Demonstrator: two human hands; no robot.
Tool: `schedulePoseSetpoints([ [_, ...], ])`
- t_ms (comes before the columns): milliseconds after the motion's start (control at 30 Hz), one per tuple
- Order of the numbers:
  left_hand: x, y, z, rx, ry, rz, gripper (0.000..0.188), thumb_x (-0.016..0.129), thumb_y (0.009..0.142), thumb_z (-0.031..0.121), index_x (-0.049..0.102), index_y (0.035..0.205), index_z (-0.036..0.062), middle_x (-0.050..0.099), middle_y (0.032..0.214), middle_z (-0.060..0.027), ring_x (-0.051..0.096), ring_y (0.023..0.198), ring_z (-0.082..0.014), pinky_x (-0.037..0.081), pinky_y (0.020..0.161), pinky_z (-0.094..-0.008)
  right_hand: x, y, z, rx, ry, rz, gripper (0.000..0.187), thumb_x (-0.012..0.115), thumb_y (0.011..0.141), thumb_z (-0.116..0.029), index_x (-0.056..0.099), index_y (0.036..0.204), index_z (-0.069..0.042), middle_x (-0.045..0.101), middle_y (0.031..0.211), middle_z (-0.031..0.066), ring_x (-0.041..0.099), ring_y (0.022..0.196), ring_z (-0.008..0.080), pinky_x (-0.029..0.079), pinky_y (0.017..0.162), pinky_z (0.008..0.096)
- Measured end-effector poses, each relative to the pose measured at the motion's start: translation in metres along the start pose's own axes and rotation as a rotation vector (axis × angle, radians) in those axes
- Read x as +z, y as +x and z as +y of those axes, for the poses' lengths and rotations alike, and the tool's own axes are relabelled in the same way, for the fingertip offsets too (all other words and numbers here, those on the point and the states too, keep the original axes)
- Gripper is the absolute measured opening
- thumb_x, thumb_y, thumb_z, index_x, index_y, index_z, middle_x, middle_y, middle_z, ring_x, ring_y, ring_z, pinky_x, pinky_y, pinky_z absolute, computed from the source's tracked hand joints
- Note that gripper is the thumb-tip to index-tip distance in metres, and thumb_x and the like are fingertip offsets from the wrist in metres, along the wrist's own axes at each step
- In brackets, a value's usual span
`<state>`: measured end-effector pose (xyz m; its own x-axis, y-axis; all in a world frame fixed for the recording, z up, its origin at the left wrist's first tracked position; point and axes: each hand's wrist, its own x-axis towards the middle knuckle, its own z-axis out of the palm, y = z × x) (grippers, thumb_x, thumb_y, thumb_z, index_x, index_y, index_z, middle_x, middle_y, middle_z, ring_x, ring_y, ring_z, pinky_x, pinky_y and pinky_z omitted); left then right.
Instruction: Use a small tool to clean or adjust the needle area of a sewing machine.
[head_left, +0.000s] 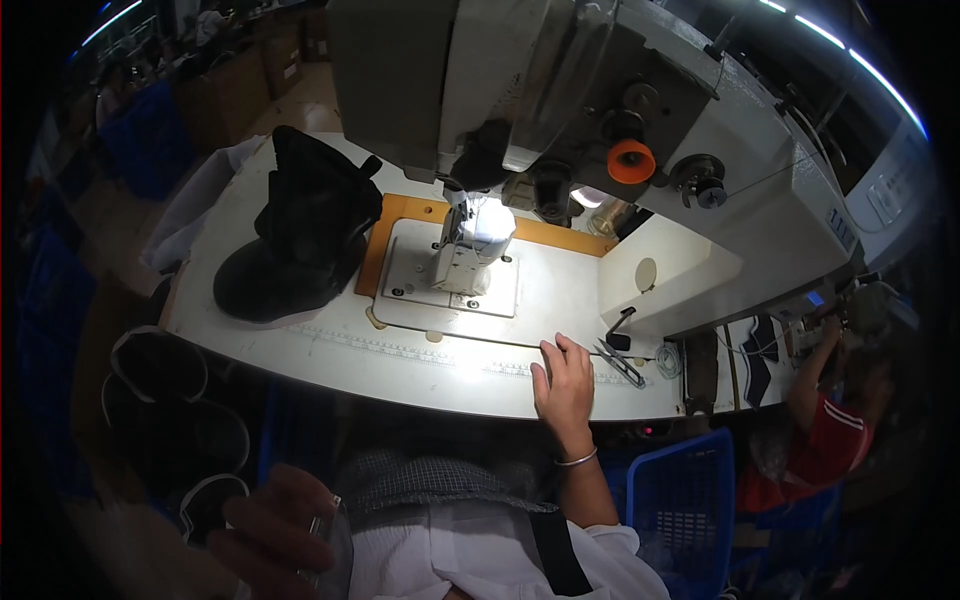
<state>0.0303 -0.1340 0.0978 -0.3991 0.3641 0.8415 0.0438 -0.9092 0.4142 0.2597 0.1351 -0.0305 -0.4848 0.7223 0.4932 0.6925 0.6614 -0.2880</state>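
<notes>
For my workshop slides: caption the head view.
Right hand over the white table of a sewing machine, beside metal snips; black item at left.

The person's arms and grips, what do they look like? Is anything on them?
The right grip is gloveless, with a thin, shiny, silvery bangle around the wrist. A white sleeve shows farther up. The left grip is too dark and blurred for details.

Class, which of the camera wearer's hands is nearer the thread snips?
Right. The right hand is just left of the thread snips; the left hand is farther away, at the picture's lower left.
</notes>
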Motion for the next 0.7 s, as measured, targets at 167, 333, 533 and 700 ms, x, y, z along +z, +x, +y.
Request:
schedulePoseSetpoints([
  [167,-0.007,-0.002,-0.012,0.031,0.201,0.016,0.029,0.079,0.082,0.006,0.053,0.090,0.0156,0.050,0.084,-0.0016,0.054,0.071,-0.0172,0.045,0.088,-0.0372,0.005,-0.001,0.004,0.006,-0.002,-0.009,0.037,0.074,0.080,-0.014,0.067,0.114,-0.002,0.059,0.123,0.0163,0.055,0.115,0.0346,0.044,0.100,0.0444],
  [333,-0.008,-0.005,-0.013,0.119,0.546,-0.016,0.026,0.077,0.084,0.008,0.053,0.090,0.0156,0.050,0.084,-0.0017,0.055,0.072,-0.0168,0.045,0.090,-0.0377,0.004,-0.001,0.002,0.005,-0.019,-0.008,0.038,0.074,0.080,-0.014,0.067,0.115,-0.002,0.058,0.123,0.0162,0.054,0.116,0.0343,0.044,0.100,0.0442],
  [533,-0.009,-0.010,-0.015,0.219,0.970,-0.065,0.022,0.075,0.086,0.011,0.054,0.091,0.0155,0.050,0.084,-0.0019,0.056,0.073,-0.0162,0.044,0.092,-0.0383,0.001,-0.001,0.001,0.011,-0.017,-0.017,0.037,0.074,0.080,-0.014,0.067,0.114,-0.002,0.058,0.124,0.0162,0.054,0.116,0.0345,0.044,0.100,0.0443],
  [700,-0.012,-0.015,-0.014,0.304,1.326,-0.108,0.020,0.074,0.088,0.013,0.054,0.091,0.0154,0.050,0.084,-0.0020,0.056,0.074,-0.0157,0.044,0.093,-0.0388,0.002,0.000,0.000,0.003,-0.010,-0.020,0.037,0.074,0.080,-0.013,0.066,0.115,-0.002,0.058,0.124,0.0167,0.054,0.117,0.0347,0.044,0.100,0.0444],
])
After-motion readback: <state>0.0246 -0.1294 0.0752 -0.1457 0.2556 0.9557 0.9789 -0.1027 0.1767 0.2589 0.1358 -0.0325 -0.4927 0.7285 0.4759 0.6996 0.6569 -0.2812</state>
